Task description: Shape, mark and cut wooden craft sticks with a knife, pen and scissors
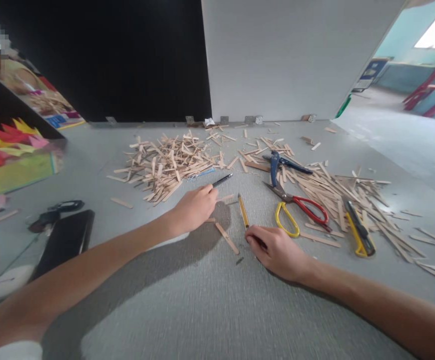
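My left hand (197,206) is closed at the centre, with a slim black pen (223,180) sticking out past its fingertips. To the right, my right hand (279,250) rests curled on the table, its fingers at the lower end of a thin yellow pencil-like stick (243,212) that points away from me. Between the hands lies a short flat wooden stick (226,238). Scissors (285,199) with one yellow and one red handle loop lie open just beyond my right hand. Blue-handled pliers or cutters (275,167) lie behind them.
A heap of cut wooden sticks (168,165) lies at back left, and more strips (326,187) spread rightward around a yellow box cutter (359,230). A black phone (65,242) lies left. A black-and-white panel (270,60) stands behind. Another person (20,75) is at far left.
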A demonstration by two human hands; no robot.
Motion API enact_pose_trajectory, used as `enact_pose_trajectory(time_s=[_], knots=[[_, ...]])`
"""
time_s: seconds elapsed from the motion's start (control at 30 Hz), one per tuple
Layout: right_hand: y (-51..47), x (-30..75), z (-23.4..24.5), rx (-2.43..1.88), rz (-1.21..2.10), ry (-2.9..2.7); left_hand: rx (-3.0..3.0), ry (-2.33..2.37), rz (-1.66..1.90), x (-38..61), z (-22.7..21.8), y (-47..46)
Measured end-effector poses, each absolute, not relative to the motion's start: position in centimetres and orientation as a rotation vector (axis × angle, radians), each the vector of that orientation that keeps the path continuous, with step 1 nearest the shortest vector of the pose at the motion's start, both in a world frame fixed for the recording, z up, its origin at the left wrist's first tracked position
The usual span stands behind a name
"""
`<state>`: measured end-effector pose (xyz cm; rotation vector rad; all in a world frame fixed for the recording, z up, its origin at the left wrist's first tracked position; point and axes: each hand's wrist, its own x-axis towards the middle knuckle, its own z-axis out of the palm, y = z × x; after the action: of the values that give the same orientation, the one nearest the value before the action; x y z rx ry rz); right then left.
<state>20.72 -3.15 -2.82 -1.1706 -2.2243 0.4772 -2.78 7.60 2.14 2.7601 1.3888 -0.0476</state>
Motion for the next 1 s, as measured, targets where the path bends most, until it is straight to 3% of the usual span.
enact_pose_trajectory(time_s=[0.2,0.47,0.87,1.0], knots=[[-3.2,20.7,-2.7,-1.16,0.483,-2.217,2.404,1.144,0.012,-2.6,3.8,5.7],[-3.2,20.7,-2.6,-1.16,0.498,-2.228,2.033,0.81,-0.24,-3.4,4.9,5.6],[-3.1,20.8,-2.8,-1.162,0.469,-2.246,2.595,1.47,-0.181,-4.1,3.5,7.2],[-3.2,20.8,-2.7,-1.167,0.475,-2.253,2.527,1.377,-0.017,-4.2,3.6,7.4]])
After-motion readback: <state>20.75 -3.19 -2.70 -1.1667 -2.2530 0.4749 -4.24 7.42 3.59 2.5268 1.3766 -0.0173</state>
